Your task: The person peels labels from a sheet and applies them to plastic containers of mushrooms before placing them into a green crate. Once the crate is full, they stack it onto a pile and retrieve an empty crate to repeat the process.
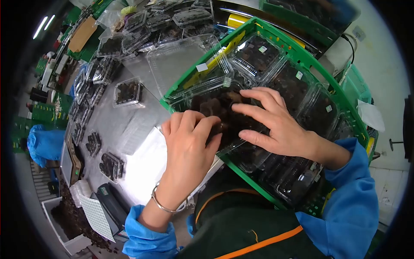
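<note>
An open clear plastic clamshell box lies on the green crate, its lid (185,64) folded back toward the table. Dark brown, crinkled pieces (215,103), which look like wood ear mushrooms, fill its base. My left hand (189,136) is at the near left side of the box, fingers curled and thumb drawn in; its fingertips are among the pieces, so what they hold is hidden. Over the right part of the heap, my right hand (271,123) has its fingers spread, with the fingertips touching the pieces.
Closed, labelled boxes (254,54) fill much of the green crate (321,77). On the metal table (142,103), more filled boxes are piled at the back and left, near a single box (128,92). A dark device (110,205) and a white bin (56,224) stand lower left. A person in blue (45,142) is beyond.
</note>
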Action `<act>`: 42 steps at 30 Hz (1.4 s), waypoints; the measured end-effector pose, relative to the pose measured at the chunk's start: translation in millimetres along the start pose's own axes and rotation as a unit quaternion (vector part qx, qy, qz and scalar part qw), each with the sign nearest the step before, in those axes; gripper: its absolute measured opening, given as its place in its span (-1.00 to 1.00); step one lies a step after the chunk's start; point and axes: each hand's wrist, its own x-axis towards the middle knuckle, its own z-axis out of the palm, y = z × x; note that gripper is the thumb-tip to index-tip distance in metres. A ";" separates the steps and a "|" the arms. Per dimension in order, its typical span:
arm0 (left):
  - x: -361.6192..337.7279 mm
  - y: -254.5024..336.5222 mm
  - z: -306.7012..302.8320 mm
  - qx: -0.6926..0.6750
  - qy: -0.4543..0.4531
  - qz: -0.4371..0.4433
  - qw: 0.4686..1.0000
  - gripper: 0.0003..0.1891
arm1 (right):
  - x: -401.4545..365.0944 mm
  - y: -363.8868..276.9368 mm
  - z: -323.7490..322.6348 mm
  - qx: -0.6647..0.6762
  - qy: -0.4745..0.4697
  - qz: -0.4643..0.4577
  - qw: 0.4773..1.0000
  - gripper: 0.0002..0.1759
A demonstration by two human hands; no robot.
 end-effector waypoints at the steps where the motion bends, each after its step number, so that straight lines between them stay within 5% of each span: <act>1: -1.2 2.1 -1.6 -0.008 0.018 0.009 1.000 -0.70 | 4.3 -0.9 -1.3 0.008 0.008 -0.027 1.000 -0.55; 3: -6.0 3.9 -2.0 -0.015 0.028 0.018 0.999 -0.70 | 10.2 -4.6 4.7 0.090 0.019 -0.034 0.995 -0.78; 6: -11.2 4.4 -1.2 0.002 0.036 0.024 0.999 -0.69 | 16.8 -9.2 11.6 0.202 0.002 0.042 0.979 -0.79; 9: -13.6 3.6 0.9 0.026 0.063 0.040 0.997 -0.66 | 25.4 -15.6 8.4 0.175 -0.032 0.079 0.981 -0.80; 22: -14.7 -1.6 5.0 0.021 0.096 0.056 0.994 -0.66 | 33.0 -13.1 15.5 0.307 -0.042 0.143 0.940 -0.86; 24: -14.4 -2.9 6.1 0.017 0.093 0.059 0.994 -0.67 | 32.4 -9.5 19.4 0.424 -0.038 0.166 0.890 -0.87; 28: -13.2 -1.2 4.8 0.007 0.077 0.036 0.996 -0.70 | 32.7 -7.4 11.5 0.305 -0.049 0.109 0.945 -0.84; 30: -12.1 1.3 -2.8 0.037 0.064 0.015 0.997 -0.72 | 35.0 7.0 10.5 0.293 0.057 0.062 0.953 -0.82; 32: -11.0 4.5 -8.9 0.063 0.053 -0.011 0.997 -0.73 | 42.7 7.0 -25.0 0.367 0.076 0.265 0.888 -0.81; 33: -10.0 5.8 -11.8 0.081 0.050 -0.034 0.995 -0.74 | 45.2 18.8 -27.3 0.427 0.113 0.240 0.865 -0.79; 34: -9.3 5.7 -14.2 0.100 0.046 -0.055 0.992 -0.75 | 45.0 38.8 -29.0 0.343 0.099 0.232 0.905 -0.72; 36: -8.0 3.0 -16.5 0.116 0.047 -0.046 0.991 -0.71 | 34.4 61.8 -16.4 0.312 0.006 0.318 0.895 -0.60; 38: -6.6 2.5 -17.0 0.104 0.025 -0.097 0.989 -0.61 | 23.2 60.1 -3.9 0.364 -0.123 0.409 0.828 -0.54; 42: -7.4 -8.3 -12.1 0.087 0.042 -0.086 0.992 -0.64 | 14.7 51.0 7.2 0.405 -0.119 0.389 0.819 -0.52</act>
